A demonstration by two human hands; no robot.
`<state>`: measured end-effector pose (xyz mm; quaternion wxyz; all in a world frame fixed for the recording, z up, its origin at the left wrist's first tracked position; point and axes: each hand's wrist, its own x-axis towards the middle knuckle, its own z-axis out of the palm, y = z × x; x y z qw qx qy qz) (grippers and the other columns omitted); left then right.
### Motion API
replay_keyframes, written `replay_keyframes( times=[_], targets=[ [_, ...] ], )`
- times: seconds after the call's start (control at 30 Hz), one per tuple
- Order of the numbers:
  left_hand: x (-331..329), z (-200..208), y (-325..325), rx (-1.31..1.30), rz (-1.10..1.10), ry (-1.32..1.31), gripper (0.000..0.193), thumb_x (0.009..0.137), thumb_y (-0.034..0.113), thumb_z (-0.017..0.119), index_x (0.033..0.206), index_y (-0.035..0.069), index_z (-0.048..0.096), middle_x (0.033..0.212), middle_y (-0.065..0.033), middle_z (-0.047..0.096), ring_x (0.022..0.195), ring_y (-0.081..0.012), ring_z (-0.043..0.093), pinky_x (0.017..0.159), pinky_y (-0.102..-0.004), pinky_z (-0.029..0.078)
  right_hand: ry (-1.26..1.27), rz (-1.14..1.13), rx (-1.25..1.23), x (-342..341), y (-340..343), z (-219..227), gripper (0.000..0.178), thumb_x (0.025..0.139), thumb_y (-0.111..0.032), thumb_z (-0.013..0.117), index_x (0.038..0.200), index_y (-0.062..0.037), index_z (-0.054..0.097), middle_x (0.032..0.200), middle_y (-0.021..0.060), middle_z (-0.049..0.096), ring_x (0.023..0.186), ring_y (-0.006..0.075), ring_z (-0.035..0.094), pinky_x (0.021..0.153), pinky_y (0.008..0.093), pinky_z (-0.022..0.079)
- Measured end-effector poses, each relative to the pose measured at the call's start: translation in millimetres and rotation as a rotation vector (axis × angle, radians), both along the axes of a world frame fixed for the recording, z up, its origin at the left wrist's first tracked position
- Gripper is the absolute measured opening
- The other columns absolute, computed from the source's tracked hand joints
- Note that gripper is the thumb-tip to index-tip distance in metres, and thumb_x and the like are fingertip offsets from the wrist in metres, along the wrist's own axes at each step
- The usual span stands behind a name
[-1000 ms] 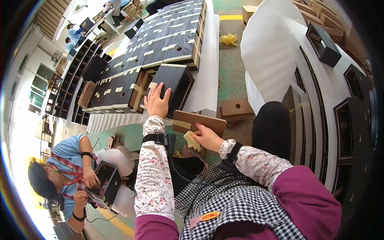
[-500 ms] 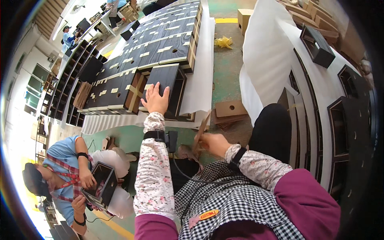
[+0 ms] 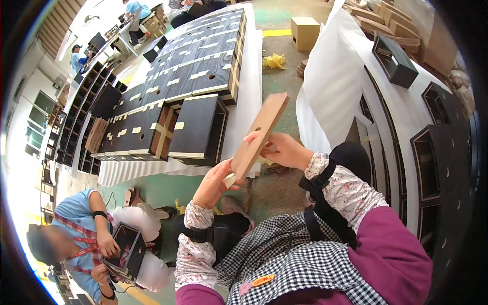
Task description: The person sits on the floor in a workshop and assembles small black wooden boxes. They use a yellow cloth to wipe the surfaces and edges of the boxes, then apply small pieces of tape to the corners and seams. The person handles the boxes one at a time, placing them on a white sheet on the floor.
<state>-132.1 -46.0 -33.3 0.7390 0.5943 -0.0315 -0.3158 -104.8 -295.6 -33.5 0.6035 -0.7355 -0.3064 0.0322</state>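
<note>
A flat brown board (image 3: 264, 118) with a round hole is tilted up in front of me, held between both hands. My left hand (image 3: 211, 184) is closed on its lower end, beside a small pale strip (image 3: 230, 180) that looks like tape. From the right, my right hand (image 3: 288, 151) grips the board near its middle, with a fingertip showing by the hole. Just beyond my left hand stands a black wooden box (image 3: 198, 124) with an open side and one piece of tape on top. It sits at the near end of the taped black boxes (image 3: 178, 76).
White foam sheet (image 3: 328, 76) drapes over stacked pieces at right, with more open black boxes (image 3: 396, 61). Yellow strapping (image 3: 274, 61) and a cardboard carton (image 3: 305, 34) lie farther off. At lower left a co-worker (image 3: 76, 239) handles a small black box (image 3: 126, 250).
My left hand has left the top of the black box and taken hold of the board's lower end. My right hand has raised the board from low near my lap.
</note>
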Motion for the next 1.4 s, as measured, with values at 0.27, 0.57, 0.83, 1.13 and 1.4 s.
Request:
replay_keyframes(
  times=[0.27, 0.57, 0.83, 1.13, 1.4],
  targets=[
    [3.4, -5.2, -9.6, -0.245, 0.213, -0.143, 0.034, 0.091, 0.013, 0.054, 0.122, 0.002, 0.047, 0.115, -0.0028, 0.056, 0.101, -0.0110, 0.055, 0.087, -0.0265, 0.044, 0.646, 0.253, 0.709, -4.7, 7.8, -24.7, 0.051, 0.088, 0.001, 0.050, 0.135, -0.0151, 0.041, 0.127, 0.0035, 0.049, 0.108, 0.0149, 0.053, 0.092, 0.0291, 0.044],
    [7.1, -4.4, 13.4, -0.313, 0.549, -0.240, 0.020, 0.092, 0.015, 0.054, 0.112, 0.011, 0.054, 0.104, 0.0005, 0.061, 0.090, -0.0086, 0.060, 0.070, -0.0213, 0.051, 0.616, -0.390, 1.301, 19.9, -53.2, -14.8, 0.023, 0.094, -0.017, 0.040, 0.108, -0.0052, 0.054, 0.075, 0.0002, 0.051, 0.062, 0.0064, 0.048, 0.053, 0.0196, 0.040],
    [9.5, -11.7, -20.4, 0.051, 0.466, -0.178, 0.025, 0.089, 0.016, 0.059, 0.111, 0.005, 0.055, 0.098, 0.0023, 0.061, 0.083, -0.0037, 0.057, 0.063, -0.0179, 0.048, -0.314, -0.091, -0.469, -9.5, -25.1, 19.5, 0.051, 0.074, -0.032, 0.072, 0.114, -0.0067, 0.055, 0.100, 0.0104, 0.057, 0.088, 0.0264, 0.061, 0.073, 0.0343, 0.050],
    [4.2, -4.2, -11.8, -0.063, 0.272, -0.037, 0.022, 0.089, 0.017, 0.058, 0.109, 0.007, 0.056, 0.101, 0.0026, 0.060, 0.088, -0.0052, 0.056, 0.072, -0.0209, 0.047, -0.218, -0.021, -0.365, -8.8, -15.6, -17.4, 0.063, 0.073, -0.012, 0.071, 0.129, -0.0119, 0.042, 0.113, 0.0119, 0.056, 0.095, 0.0302, 0.061, 0.081, 0.0346, 0.050],
    [-1.2, -0.3, -6.4, -0.069, -0.009, -0.195, 0.026, 0.084, 0.007, 0.064, 0.108, 0.002, 0.059, 0.089, 0.0013, 0.060, 0.079, -0.0067, 0.055, 0.073, -0.0206, 0.044, 0.563, 0.178, 0.628, -7.7, -13.8, -25.4, 0.048, 0.088, -0.027, 0.060, 0.126, -0.0037, 0.042, 0.097, 0.0061, 0.061, 0.092, 0.0138, 0.058, 0.085, 0.0287, 0.044]
  ],
)
